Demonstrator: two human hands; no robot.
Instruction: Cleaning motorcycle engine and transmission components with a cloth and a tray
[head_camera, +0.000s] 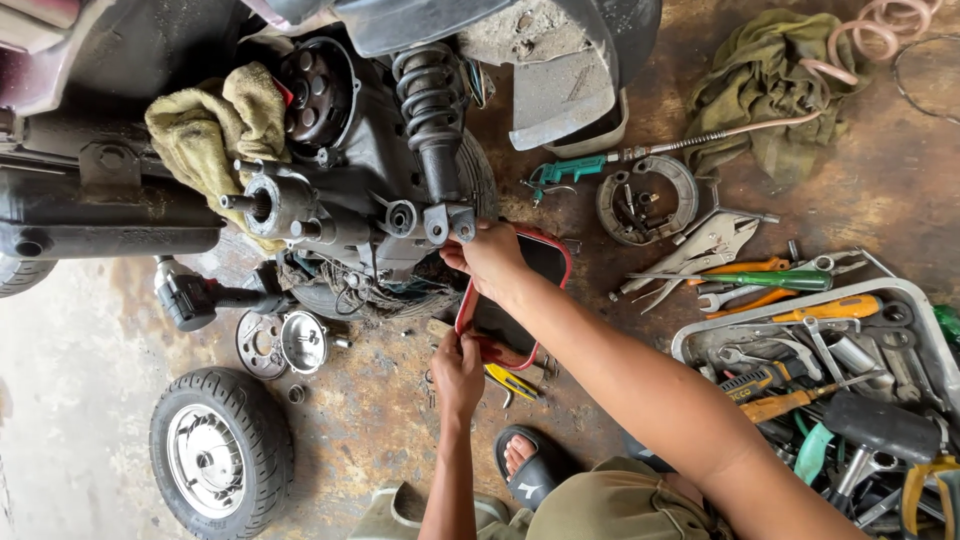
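Observation:
A dismantled scooter rear end (340, 180) lies on its side on the stained floor, its black shock absorber (432, 120) ending in a forked lower mount (449, 222). My right hand (488, 258) reaches up to that mount, fingers closed just below it. My left hand (457, 375) grips the lower edge of a red-rimmed black tray (560, 262) that sits under the engine. A dirty yellow rag (210, 135) is draped over the engine casing.
A loose wheel (218, 450) lies at lower left, with round metal parts (285, 343) and an impact tool (195, 297) beside it. Pliers and screwdrivers (740, 270), a brake plate (645, 200), and a grey toolbox tray (690, 340) crowd the right. My sandalled foot (528, 467) is below.

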